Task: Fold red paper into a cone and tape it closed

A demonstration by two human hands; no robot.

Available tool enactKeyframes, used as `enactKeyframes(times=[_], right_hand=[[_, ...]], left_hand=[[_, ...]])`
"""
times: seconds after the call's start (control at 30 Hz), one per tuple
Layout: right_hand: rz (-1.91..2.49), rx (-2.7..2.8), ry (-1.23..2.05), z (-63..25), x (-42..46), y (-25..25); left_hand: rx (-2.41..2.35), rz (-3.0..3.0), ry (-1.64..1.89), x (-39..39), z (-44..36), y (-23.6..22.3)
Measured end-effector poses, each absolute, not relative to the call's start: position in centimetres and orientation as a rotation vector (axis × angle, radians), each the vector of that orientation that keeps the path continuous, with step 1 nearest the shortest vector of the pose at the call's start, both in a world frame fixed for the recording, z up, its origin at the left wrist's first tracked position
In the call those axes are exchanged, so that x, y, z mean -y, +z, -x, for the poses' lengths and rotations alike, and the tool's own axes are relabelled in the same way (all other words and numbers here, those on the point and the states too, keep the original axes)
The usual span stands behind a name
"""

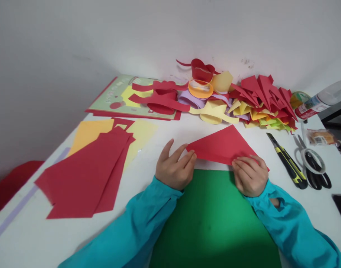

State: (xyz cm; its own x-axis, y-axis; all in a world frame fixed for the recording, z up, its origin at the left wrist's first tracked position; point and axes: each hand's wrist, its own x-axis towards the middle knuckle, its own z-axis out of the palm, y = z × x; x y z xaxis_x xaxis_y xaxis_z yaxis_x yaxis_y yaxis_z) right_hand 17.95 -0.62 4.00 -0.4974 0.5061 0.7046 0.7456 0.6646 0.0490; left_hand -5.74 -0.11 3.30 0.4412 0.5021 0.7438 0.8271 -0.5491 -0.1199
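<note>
A sheet of red paper (223, 144), folded to a triangle-like shape, lies on the white table just beyond a green sheet (215, 212). My left hand (176, 165) pinches the paper's left corner between thumb and fingers, with its outer fingers raised. On the right part of the near edge, my right hand (250, 175) has its fingers closed on the paper; its thumb is partly hidden. Both hands rest low, over the far edge of the green sheet.
Red paper sheets (81, 175) lie at left. Behind are a booklet (114, 96), paper rings with strips (161, 98) and a pile of folded papers (262, 96). On the right lie a utility knife (289, 162), scissors (314, 169), a tape roll (312, 160) and a bottle (312, 106).
</note>
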Motion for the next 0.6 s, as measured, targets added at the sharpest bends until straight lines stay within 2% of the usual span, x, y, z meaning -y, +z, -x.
enactKeyframes(times=[0.3,0.6], right_hand=[[0.997,2.181,-0.503,-19.3,0.2,3.5],[0.741,2.339,-0.34,-17.1,1.3,3.2]], left_hand=[[1.17,2.067,-0.882,-1.0,8.4,3.4],[0.977,2.407,-0.973,2.1,2.9,3.1]])
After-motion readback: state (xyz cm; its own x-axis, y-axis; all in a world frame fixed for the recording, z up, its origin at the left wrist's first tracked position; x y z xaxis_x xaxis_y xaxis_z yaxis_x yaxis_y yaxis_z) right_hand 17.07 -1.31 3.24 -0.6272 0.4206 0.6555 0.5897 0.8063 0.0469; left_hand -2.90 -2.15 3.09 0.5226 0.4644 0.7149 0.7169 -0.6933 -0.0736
